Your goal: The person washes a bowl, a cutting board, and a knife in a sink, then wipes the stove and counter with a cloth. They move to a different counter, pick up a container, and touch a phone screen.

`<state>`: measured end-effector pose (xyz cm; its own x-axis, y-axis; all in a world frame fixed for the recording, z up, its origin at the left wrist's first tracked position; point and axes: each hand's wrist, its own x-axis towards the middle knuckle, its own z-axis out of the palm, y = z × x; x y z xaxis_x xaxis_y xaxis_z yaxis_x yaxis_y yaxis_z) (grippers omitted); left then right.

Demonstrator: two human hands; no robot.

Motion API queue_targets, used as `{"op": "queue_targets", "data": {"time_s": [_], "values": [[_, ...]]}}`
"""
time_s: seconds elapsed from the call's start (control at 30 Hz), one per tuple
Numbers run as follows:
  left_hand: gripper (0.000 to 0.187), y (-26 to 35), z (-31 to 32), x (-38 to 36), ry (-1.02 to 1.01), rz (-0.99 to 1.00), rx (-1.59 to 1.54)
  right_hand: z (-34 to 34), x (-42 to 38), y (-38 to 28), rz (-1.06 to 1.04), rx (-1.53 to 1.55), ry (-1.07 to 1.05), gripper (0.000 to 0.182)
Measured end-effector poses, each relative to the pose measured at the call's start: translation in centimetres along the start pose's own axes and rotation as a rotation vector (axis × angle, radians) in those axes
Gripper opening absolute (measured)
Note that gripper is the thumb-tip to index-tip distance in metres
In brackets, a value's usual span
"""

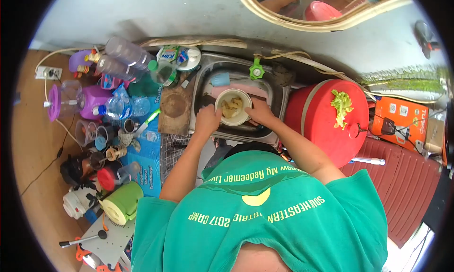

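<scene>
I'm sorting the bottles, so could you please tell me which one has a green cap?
The clear bottle just beyond the wooden board; its green cap differs from the blue cap farther left.

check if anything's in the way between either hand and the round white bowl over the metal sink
Nothing visible is in the way: the bare left hand and bare right hand both hold the round white bowl directly, at opposite sides of its rim.

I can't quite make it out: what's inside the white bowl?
Pale yellowish pieces lie in the white bowl; anything beneath them is covered and cannot be seen.
</scene>
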<state>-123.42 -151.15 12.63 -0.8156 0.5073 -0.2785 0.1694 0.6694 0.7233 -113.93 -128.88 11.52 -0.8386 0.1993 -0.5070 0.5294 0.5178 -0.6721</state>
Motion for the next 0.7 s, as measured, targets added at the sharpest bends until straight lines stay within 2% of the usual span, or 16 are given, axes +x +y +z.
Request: {"op": "queue_targets", "data": {"time_s": [0.07, 0.13, 0.17, 0.2, 0.23, 0.27, 0.33, 0.47, 0.53, 0.57, 0.6, 0.67, 0.7], "values": [[0.050, 5.1, -1.1, 0.8, 0.203, 0.060, 0.244, 2.0, 2.2, 6.0, 0.084, 0.229, 0.150, 0.041], [0.059, 10.0, -2.2, 2.8, 0.368, 0.344, 0.196, 1.0, 1.7, 5.9, 0.138, 0.196, 0.207, 0.038], [0.059, 12.7, -2.4, 3.7, 0.352, 0.355, 0.199, 0.8, 1.5, 5.8, 0.268, 0.424, 0.243, 0.036], [0.060, 15.5, -2.4, 4.6, 0.301, 0.441, 0.338, 0.6, 1.5, 6.0, 0.398, 0.656, 0.279, 0.033], [0.062, 17.1, -2.0, 5.8, 0.252, 0.530, 0.476, 0.3, 1.9, 6.5, 0.400, 0.733, 0.258, 0.033], [0.062, 17.9, -1.4, 7.3, 0.240, 0.546, 0.477, 0.2, 2.3, 7.1, 0.406, 0.745, 0.271, 0.033], [0.064, 19.3, 0.1, 10.0, -0.050, 0.328, 0.584, 0.4, 3.6, 8.0, 0.376, 0.864, 0.288, 0.035], [0.055, 17.0, 1.4, 13.1, 0.003, 0.267, 0.497, 0.0, 5.3, 7.3, 0.397, 0.991, 0.348, 0.032], [0.046, 16.4, 1.0, 13.2, -0.320, -0.220, -0.290, 0.4, 6.3, 7.1, 0.387, 1.042, 0.344, 0.031], [0.040, 16.3, 1.1, 12.3, -0.309, -0.271, -0.547, 0.6, 7.0, 7.0, 0.375, 1.075, 0.328, 0.030], [0.040, 16.2, 1.3, 11.9, -0.317, -0.265, -0.533, 1.0, 7.8, 7.0, 0.375, 1.091, 0.336, 0.030], [0.038, 15.3, 1.8, 11.3, -0.254, -0.349, -0.930, 1.6, 9.2, 7.2, 0.396, 1.061, 0.340, 0.024], [0.038, 14.4, 1.9, 10.6, -0.259, -0.351, -0.923, 1.5, 9.0, 6.7, 0.399, 1.069, 0.342, 0.024]]}}
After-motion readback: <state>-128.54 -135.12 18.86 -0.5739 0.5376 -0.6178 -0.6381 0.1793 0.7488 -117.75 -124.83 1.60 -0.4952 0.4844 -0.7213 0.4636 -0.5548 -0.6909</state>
